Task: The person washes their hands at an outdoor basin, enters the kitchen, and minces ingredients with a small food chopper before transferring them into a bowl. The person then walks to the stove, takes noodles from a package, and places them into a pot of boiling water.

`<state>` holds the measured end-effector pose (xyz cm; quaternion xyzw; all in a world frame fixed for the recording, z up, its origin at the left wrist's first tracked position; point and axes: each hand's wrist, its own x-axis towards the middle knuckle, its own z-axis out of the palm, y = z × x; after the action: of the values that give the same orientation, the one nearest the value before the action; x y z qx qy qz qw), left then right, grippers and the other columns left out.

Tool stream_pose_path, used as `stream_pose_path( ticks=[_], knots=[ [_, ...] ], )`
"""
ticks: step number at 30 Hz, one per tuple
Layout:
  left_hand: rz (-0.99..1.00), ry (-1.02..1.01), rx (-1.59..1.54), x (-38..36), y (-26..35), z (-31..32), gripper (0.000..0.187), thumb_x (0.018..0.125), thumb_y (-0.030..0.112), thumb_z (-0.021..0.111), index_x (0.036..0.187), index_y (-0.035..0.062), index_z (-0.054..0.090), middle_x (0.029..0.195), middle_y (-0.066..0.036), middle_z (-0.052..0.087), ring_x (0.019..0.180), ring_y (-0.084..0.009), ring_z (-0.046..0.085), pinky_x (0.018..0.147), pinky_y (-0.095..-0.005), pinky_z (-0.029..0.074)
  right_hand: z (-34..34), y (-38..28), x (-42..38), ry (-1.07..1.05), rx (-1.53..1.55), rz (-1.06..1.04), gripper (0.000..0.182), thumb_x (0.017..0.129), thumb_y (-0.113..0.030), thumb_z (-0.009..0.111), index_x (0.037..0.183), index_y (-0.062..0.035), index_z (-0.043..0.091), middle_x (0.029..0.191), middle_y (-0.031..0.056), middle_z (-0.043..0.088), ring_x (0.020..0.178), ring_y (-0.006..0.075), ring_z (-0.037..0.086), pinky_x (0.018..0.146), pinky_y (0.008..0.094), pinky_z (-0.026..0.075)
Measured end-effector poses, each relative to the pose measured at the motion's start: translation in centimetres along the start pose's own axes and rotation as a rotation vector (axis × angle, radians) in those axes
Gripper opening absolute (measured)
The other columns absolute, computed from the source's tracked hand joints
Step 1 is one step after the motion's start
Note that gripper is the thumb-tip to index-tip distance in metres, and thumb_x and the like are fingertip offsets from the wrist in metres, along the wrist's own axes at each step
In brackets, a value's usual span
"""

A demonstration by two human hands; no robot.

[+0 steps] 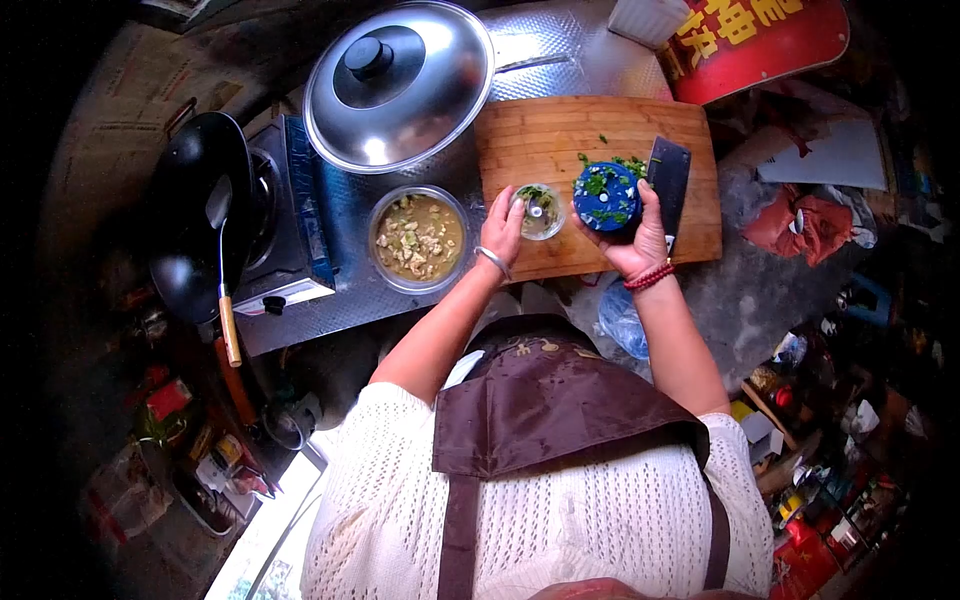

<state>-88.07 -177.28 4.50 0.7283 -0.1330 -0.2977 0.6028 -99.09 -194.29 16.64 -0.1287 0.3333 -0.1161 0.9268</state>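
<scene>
My left hand (503, 232) grips the side of a small clear chopper bowl (553, 225) over the cutting board (520, 140). Inside it are a blade post and some chopped greens. My right hand (640, 245) is wrapped around the blue chopper lid (612, 222), whose upturned face is covered with bits of chopped greens (597, 184). More green pieces lie on the board just behind the lid. A dark cleaver (667, 190) rests on the board's right side, close to my right fingers. The lid and the bowl are apart.
Left of the board sits a bowl of meat pieces in broth (415, 240). Behind it is a large pot with a steel lid (400, 90). A black wok (195, 220) with a wooden-handled spatula (228, 320) stands by the gas stove (285, 220). A red sign (765, 40) is back right.
</scene>
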Motion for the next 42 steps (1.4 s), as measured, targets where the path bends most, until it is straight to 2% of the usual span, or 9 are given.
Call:
stream_pose_path(
  ticks=[3,6,10,14,19,27,35,38,42],
  knots=[
    [0.282,0.105,0.388,-1.2,1.6,-0.4,0.040,0.093,0.020,0.050,0.124,-0.0045,0.045,0.136,-0.024,0.042,0.126,-0.0363,0.041,0.105,-0.0366,0.032,0.4,0.1,-0.2,-0.017,-0.006,0.032,0.063,0.076,-0.044,0.071,0.124,-0.0085,0.050,0.121,0.0155,0.056,0.110,0.0364,0.054,0.090,0.0534,0.047],
    [0.626,0.062,0.335,-2.5,6.3,-0.4,0.033,0.090,0.010,0.051,0.120,-0.0036,0.045,0.137,-0.024,0.039,0.127,-0.0405,0.038,0.106,-0.0405,0.030,1.0,-0.1,-0.5,-0.051,-0.003,0.065,0.060,0.077,-0.043,0.070,0.123,-0.0097,0.051,0.120,0.0134,0.057,0.109,0.0336,0.055,0.090,0.0527,0.048],
    [1.082,-0.111,0.286,-1.3,11.2,0.4,0.048,0.083,-0.002,0.056,0.125,0.0079,0.037,0.136,-0.023,0.042,0.127,-0.0421,0.039,0.103,-0.0456,0.035,1.0,0.1,-0.6,-0.032,-0.017,0.095,0.052,0.079,-0.042,0.068,0.120,-0.0137,0.053,0.116,0.0086,0.060,0.107,0.0270,0.057,0.089,0.0500,0.049],
    [1.141,-0.244,0.326,-0.1,12.5,0.8,0.075,0.082,-0.005,0.054,0.143,0.0234,0.020,0.138,-0.023,0.040,0.128,-0.0448,0.037,0.103,-0.0484,0.035,1.7,0.5,-0.9,-0.070,-0.059,0.125,0.043,0.081,-0.041,0.066,0.115,-0.0159,0.057,0.110,0.0048,0.062,0.100,0.0219,0.060,0.086,0.0470,0.051],
    [1.128,-0.271,0.451,-0.9,11.3,0.5,0.065,0.083,-0.006,0.051,0.138,0.0176,0.026,0.138,-0.022,0.041,0.126,-0.0433,0.040,0.101,-0.0476,0.038,1.6,0.8,-0.6,-0.081,-0.051,0.150,0.042,0.081,-0.039,0.067,0.114,-0.0149,0.057,0.107,0.0043,0.063,0.096,0.0207,0.061,0.084,0.0442,0.052],
    [1.080,-0.182,0.424,-2.3,9.0,0.9,0.064,0.084,-0.005,0.053,0.137,0.0166,0.025,0.137,-0.025,0.041,0.125,-0.0446,0.041,0.101,-0.0490,0.038,1.9,0.9,0.8,-0.036,-0.037,0.107,0.053,0.076,-0.045,0.070,0.114,-0.0112,0.055,0.107,0.0082,0.062,0.097,0.0239,0.061,0.085,0.0448,0.052],
    [1.021,-0.157,0.421,-3.1,7.9,0.7,0.066,0.084,-0.007,0.052,0.138,0.0166,0.023,0.134,-0.028,0.041,0.122,-0.0459,0.043,0.101,-0.0492,0.038,2.7,1.7,2.0,0.014,-0.048,-0.010,0.048,0.076,-0.040,0.072,0.112,-0.0124,0.056,0.105,0.0071,0.062,0.096,0.0233,0.061,0.086,0.0443,0.051],
    [1.054,-0.109,0.423,-3.3,7.0,0.3,0.031,0.085,-0.002,0.052,0.113,0.0026,0.038,0.132,-0.027,0.044,0.121,-0.0438,0.045,0.100,-0.0480,0.041,2.8,2.2,2.7,0.005,-0.082,-0.057,0.046,0.076,-0.038,0.073,0.111,-0.0127,0.056,0.104,0.0059,0.062,0.095,0.0225,0.061,0.084,0.0425,0.052],
    [1.048,-0.104,0.487,-3.4,5.3,-0.7,0.028,0.088,0.000,0.050,0.113,0.0032,0.039,0.132,-0.027,0.044,0.119,-0.0436,0.047,0.098,-0.0483,0.042,2.5,2.6,3.7,-0.007,-0.113,-0.092,0.047,0.076,-0.038,0.073,0.111,-0.0126,0.055,0.104,0.0054,0.062,0.094,0.0224,0.061,0.081,0.0419,0.053]
  ],
)
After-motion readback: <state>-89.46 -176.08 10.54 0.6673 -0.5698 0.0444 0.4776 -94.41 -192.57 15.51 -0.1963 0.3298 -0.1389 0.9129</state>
